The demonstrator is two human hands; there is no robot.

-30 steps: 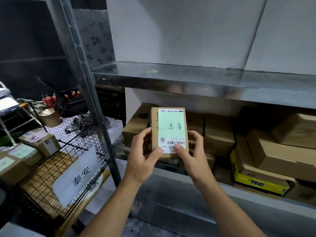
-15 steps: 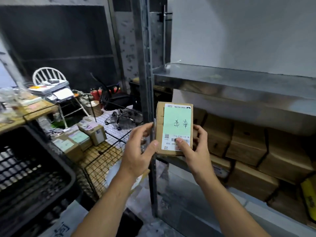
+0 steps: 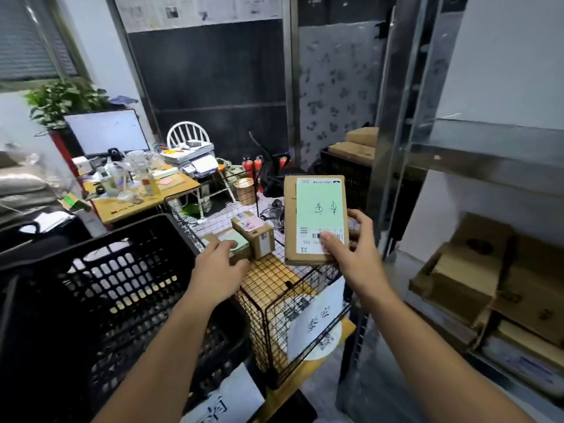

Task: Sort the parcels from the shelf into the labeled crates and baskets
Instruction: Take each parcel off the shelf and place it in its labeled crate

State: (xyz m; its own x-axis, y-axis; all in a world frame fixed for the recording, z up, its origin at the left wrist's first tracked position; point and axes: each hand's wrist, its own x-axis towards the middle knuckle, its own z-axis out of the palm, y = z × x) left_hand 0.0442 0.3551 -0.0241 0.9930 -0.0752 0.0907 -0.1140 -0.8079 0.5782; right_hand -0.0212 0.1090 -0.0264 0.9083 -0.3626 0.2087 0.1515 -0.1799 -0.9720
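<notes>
The black crate (image 3: 116,279) stands just left of the wire basket (image 3: 274,315), and the shelf (image 3: 476,160) rises on its right. 2 small parcels (image 3: 255,236) lie at the basket's far end. Above the basket, the right hand (image 3: 351,257) grips a green-labelled parcel (image 3: 314,215) by its lower end, thumb on the barcode. The left hand (image 3: 216,270) hovers over the basket's left rim, fingers relaxed, holding nothing.

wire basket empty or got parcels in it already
Not empty: wire basket already holds at least two parcels at its far end.

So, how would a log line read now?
right hand: holds green-label parcel by wire basket | left hand: open, empty | step: not yet placed
</notes>
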